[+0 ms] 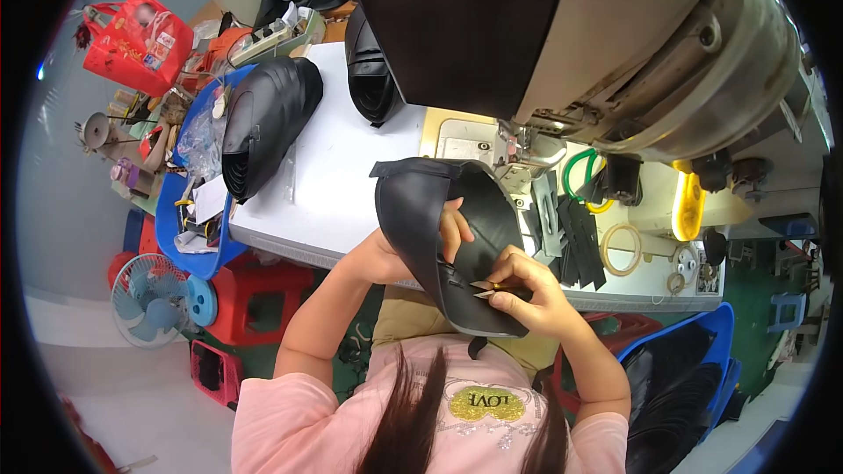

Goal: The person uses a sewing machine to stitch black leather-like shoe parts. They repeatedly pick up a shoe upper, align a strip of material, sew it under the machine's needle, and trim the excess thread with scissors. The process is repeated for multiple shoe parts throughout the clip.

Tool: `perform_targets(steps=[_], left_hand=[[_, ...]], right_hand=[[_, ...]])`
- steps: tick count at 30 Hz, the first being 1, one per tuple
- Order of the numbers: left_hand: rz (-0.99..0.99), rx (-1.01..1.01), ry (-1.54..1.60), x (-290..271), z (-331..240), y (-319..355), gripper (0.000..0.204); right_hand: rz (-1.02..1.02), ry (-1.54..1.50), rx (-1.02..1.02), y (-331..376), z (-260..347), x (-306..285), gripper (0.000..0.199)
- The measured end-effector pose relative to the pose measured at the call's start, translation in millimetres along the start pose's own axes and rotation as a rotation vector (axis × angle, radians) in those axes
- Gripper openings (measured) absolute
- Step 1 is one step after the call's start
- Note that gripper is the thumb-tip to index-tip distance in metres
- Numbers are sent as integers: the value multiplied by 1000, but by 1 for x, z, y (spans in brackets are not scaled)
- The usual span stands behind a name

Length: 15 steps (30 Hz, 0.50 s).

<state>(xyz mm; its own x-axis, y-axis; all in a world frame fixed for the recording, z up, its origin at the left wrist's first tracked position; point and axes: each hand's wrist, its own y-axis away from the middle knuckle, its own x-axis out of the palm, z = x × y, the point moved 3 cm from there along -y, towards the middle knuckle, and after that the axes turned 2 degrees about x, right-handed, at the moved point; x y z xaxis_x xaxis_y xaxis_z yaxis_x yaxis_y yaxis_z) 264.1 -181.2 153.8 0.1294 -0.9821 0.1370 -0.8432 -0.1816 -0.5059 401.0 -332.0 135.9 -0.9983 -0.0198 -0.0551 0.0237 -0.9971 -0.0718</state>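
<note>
A curved black leather-like piece (408, 219) is held up in front of me at the table's near edge, its open side facing up. My left hand (452, 230) reaches around its left side, with curled fingers showing inside the hollow. My right hand (531, 294) grips a pair of small thread snips (485, 288) between thumb and fingers. The two pointed blades stand slightly apart, close to a stitched strip on the inner face of the piece. Whether the blades touch the strip I cannot tell. Part of my left palm is hidden behind the piece.
The sewing machine (650, 53) looms overhead at the right. Bundles of black pieces (272, 114) lie on the white table (329, 167). Black strips (580, 241) and a yellowish ring (621, 248) rest to the right. A blue bin (722, 333) stands low right, a fan (154, 303) low left.
</note>
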Motion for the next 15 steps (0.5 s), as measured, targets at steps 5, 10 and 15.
perform_targets(steps=[5, 10, 15], left_hand=[[57, -40, -50, -2, 6, -3, 17], [-152, -111, 55, -6, -2, 4, 16], [-576, -175, 558, -10, 8, 30, 38]], right_hand=[[-39, 126, -70, -12, 17, 5, 17], [-299, 100, -102, -1, 17, -20, 14], [-474, -61, -336, 19, 10, -32, 33]])
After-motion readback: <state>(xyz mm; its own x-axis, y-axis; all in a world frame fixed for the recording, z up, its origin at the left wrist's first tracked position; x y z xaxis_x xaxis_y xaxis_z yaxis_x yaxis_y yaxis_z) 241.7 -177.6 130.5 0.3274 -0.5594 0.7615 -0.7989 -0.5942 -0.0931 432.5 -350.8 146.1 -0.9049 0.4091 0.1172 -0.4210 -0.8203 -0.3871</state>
